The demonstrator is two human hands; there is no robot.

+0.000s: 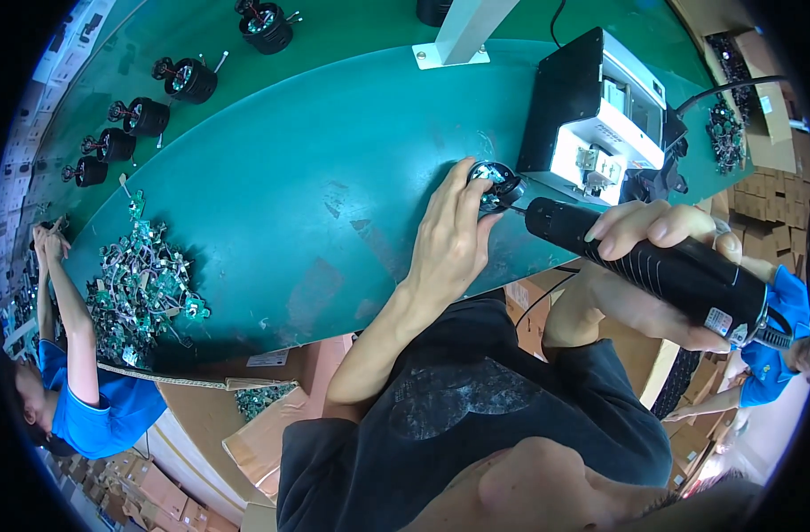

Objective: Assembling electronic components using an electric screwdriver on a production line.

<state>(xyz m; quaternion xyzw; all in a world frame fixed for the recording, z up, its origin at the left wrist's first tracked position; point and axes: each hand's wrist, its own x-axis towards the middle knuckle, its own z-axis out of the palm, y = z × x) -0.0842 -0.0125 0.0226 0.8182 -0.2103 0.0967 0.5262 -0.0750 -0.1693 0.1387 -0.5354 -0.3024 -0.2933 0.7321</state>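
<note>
My left hand (451, 232) is closed around a round black housing (512, 188) at the middle of the green table. Inside the housing a small circuit board shows, and my fingers partly cover it. My right hand (667, 232) grips a thick black electric screwdriver (569, 229), its cord leaving from the rear end. The screwdriver lies tilted, its thin bit pointing left at the edge of the housing. Whether the bit touches a screw is too small to tell.
A black-and-white screw feeder (591, 115) stands beyond my right hand. Wired circuit boards (148, 279) are heaped at the left. Several black housings (190, 82) line the far left, near a metal post (463, 35). An open carton (219, 426) sits below; people in blue work at both sides.
</note>
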